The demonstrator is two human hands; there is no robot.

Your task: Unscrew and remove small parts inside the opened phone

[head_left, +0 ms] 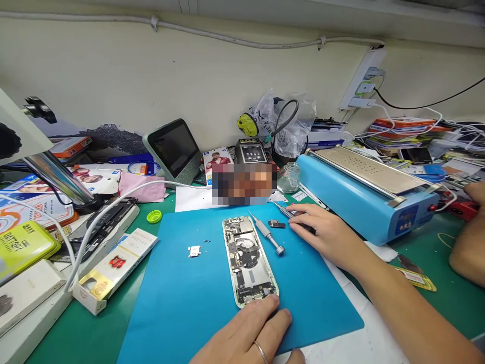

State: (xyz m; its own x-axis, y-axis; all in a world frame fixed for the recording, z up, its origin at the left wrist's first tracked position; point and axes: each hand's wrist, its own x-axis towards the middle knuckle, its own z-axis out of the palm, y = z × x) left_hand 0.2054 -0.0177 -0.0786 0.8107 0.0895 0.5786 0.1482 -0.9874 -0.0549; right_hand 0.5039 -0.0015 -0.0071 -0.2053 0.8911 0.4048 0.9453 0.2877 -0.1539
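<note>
An opened phone [248, 260] with its insides bare lies lengthwise on a blue mat [182, 303]. My left hand [250, 331], a ring on one finger, rests at the phone's near end with its fingers curled against the frame. My right hand [322, 230] reaches to the mat's far right and pinches a pair of tweezers [282, 209] lying there. A small screwdriver [267, 234] lies just right of the phone, and a dark small part [276, 223] beyond it. A small metal plate [194, 251] sits left of the phone.
A blue heating machine [371, 194] stands at the right, with another person's arm [468, 242] beyond it. A small screen [176, 150], a glass jar [289, 177] and a plastic bag line the back. Boxes [113, 268], a white cable and a green cap [154, 216] lie left.
</note>
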